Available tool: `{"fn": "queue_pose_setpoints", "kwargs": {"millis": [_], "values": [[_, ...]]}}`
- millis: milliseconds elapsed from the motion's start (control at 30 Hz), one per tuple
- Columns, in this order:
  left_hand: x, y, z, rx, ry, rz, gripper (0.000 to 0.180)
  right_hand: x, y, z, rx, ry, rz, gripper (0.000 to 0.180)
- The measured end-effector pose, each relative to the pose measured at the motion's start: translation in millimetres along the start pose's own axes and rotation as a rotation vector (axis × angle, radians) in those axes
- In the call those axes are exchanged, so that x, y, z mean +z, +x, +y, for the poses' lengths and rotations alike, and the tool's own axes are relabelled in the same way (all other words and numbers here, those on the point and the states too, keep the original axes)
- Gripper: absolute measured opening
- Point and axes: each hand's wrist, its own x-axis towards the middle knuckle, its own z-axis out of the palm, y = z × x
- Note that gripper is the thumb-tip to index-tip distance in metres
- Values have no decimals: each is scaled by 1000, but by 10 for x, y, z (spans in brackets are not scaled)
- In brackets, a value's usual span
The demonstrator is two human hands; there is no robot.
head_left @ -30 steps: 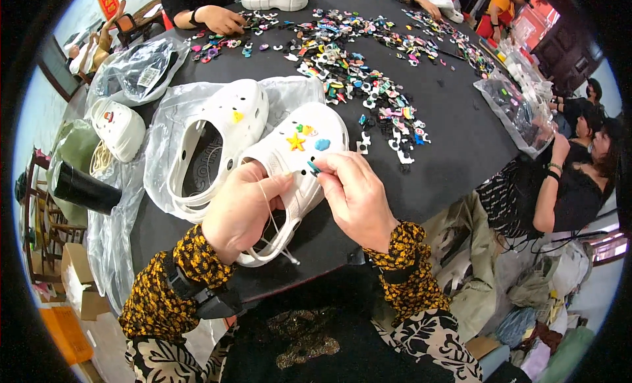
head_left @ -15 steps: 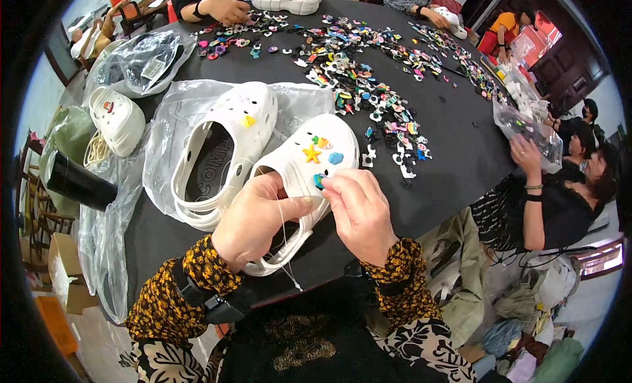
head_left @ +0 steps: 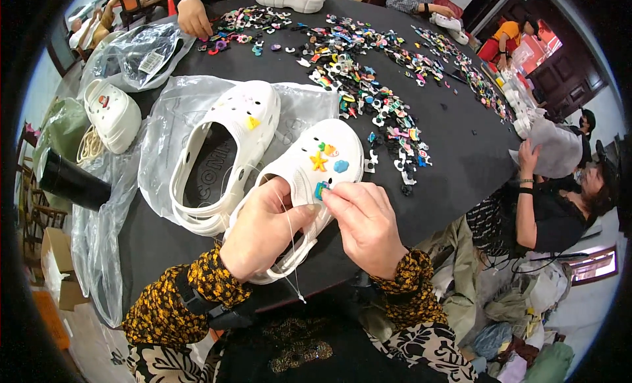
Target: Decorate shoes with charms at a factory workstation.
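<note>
My left hand [head_left: 263, 228] grips a white clog [head_left: 345, 138] by its side, fingers inside the opening and thumb outside. On the clog's upper sit an orange star charm [head_left: 318, 161], a blue cloud charm [head_left: 340, 166] and an orange-and-green charm [head_left: 327, 149]. Between thumb and fingertips, my right hand [head_left: 368, 218] pinches a small blue-green shoe charm [head_left: 321, 189] against the upper, below the star. Whether its stem is in a hole is hidden. A thin clear string hangs by my left thumb. Beside it lies a second white clog [head_left: 249, 101] with a yellow charm.
A clear plastic bag [head_left: 158, 159] lies under the second clog. Loose charms [head_left: 368, 86] spread across the black table [head_left: 454, 139]. A third clog [head_left: 115, 123] and a black cylinder [head_left: 76, 180] stand left. Co-workers' hands [head_left: 193, 16] are at the far side; another person sits right.
The charm in my right hand now shows more of its face against the clog. The far co-worker's hand has moved left, and the person at right has shifted a bag.
</note>
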Motion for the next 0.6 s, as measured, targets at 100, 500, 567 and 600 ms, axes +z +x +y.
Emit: {"fn": "queue_pose_setpoints", "kwargs": {"millis": [100,500,567,600], "values": [[6,-21,28,14,51,29,20,-81,28,-22,-14,-39,-92,38],[45,-32,103,31,-90,21,20,-90,109,-17,-76,-82,-193,38],[18,-16,91,25,-131,9,24,-115,121,5,-56,-18,-169,34],[30,-23,95,30,-123,2,24,-112,95,28,-55,-23,-158,34]]}}
